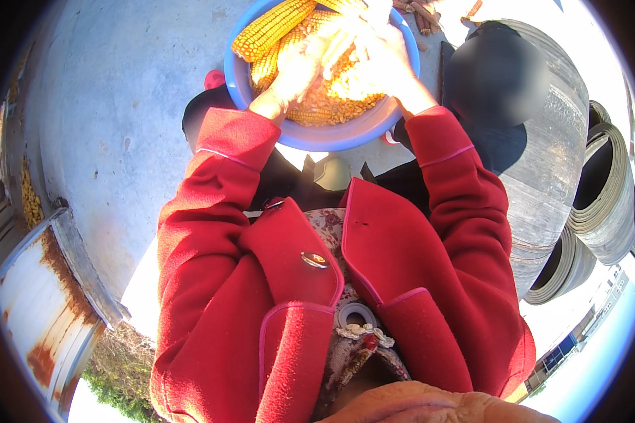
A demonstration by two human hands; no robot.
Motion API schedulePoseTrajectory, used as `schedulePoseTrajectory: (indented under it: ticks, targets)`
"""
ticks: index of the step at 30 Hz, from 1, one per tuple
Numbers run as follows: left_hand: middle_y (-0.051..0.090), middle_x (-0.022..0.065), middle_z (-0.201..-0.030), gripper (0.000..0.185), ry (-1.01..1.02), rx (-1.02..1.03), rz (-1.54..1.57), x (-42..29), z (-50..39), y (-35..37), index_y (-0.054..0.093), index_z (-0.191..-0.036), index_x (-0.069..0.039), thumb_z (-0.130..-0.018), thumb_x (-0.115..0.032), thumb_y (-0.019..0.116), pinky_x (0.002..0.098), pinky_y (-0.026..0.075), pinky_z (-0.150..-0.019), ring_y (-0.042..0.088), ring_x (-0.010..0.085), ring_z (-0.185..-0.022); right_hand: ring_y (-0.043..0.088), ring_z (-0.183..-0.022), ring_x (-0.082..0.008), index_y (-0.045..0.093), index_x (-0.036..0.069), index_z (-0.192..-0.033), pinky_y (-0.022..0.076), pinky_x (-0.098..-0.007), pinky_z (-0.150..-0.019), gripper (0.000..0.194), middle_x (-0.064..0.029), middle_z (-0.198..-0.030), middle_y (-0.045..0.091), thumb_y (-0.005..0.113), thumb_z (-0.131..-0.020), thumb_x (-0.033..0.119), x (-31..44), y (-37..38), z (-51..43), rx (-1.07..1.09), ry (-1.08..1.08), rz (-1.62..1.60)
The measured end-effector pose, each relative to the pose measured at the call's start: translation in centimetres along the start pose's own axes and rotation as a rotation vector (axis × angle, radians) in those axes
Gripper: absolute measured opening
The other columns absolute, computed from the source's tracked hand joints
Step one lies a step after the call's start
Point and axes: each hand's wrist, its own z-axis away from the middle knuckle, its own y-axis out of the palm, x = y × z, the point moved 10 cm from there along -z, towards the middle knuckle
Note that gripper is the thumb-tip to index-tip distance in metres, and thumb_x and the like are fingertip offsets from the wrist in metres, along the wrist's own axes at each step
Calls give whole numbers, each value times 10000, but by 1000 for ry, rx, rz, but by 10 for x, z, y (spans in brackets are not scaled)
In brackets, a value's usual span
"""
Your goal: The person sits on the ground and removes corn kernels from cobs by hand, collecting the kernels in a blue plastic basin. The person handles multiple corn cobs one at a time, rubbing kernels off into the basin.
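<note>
A blue plastic basin sits before me at the top of the view. Loose yellow corn kernels fill its near part, and whole ears of corn lie along its left and far sides. My left hand is over the middle of the basin, fingers curled towards the right. Close beside it, my right hand reaches in from the right side. Strong sunlight bleaches both hands and the space between them. Whether a cob is gripped there cannot be made out.
Shelled corncobs lie on the concrete floor beyond the basin. Large rolls of thick grey sheeting stand close on the right. A rusty white metal panel is at lower left, with yellow corn farther off.
</note>
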Motion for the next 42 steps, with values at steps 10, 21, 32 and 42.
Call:
schedulePoseTrajectory:
  ticks: [10,21,32,42]
  targets:
    - [554,-6,-621,308,70,52,16,1,-4,0,598,-907,-90,-952,-373,485,209,335,-408,459,68,-468,469,-510,-50,638,29,-947,367,-214,-426,238,29,-619,506,621,-868,253,19,5,0,26,-161,229]
    - [614,225,-944,389,518,-68,-580,-35,6,-1,561,-1073,13,-923,-342,503,374,456,-804,589,354,-908,483,-508,-61,628,36,-878,395,-224,-442,215,33,-621,506,630,-858,250,7,1,2,-29,-3,39]
    - [556,3,-708,289,144,60,-39,-5,1,0,603,-992,-44,-954,-302,478,230,401,-551,486,50,-607,538,-611,-84,607,13,-1020,450,-240,-512,261,4,-732,579,626,-856,216,2,-1,3,-63,101,172]
    - [574,-56,-745,233,237,25,-143,-7,-6,-4,615,-977,-111,-955,-311,499,169,312,-458,441,12,-547,474,-579,-14,632,30,-1086,383,-179,-485,230,28,-779,577,538,-907,139,24,14,13,-15,-35,161]
